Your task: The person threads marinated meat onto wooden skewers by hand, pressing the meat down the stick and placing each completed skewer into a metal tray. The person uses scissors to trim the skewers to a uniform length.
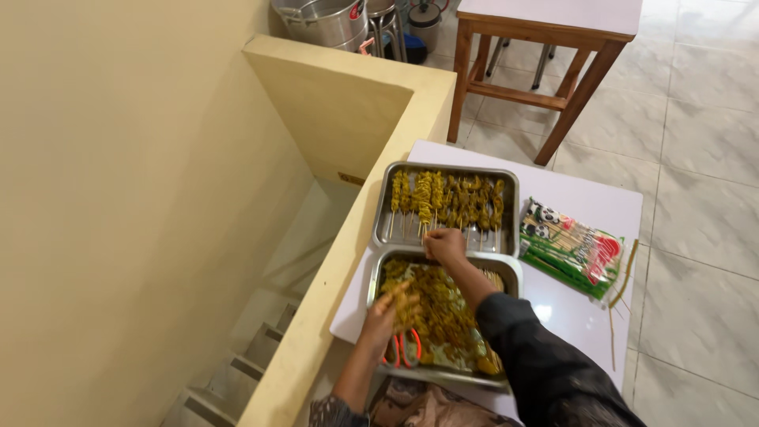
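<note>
**Two hands over trays of yellow skewered meat**

The right hand point(445, 245) reaches forward from a dark, loosely draped sleeve, the forearm running diagonally up from the lower right. Its fingers are curled down at the near edge of the far tray point(506, 207), where the bare stick ends of the skewers point(447, 200) lie; they seem pinched on a stick end, though the grip itself is too small to make out. The left hand point(387, 312) comes up from the bottom of the view, forearm bare, and hovers over the left part of the near tray point(512, 267). Its fingers are bent around a thin stick or a piece of meat, blurred, so what it holds cannot be told for sure.

Both trays are rectangular, shiny metal with rounded corners, set end to end and touching on a smooth white table point(601, 205). The far one holds a neat row of finished skewers, lumpy and mustard-yellow. The near one is heaped with loose marinated meat pieces point(443, 312), glistening and uneven. Red-handled scissors point(405, 349) lie at its front left. To the right of the trays lies a flat plastic packet of bamboo sticks point(571, 249), green and red, with a few loose sticks point(624, 277) beside it.
</note>
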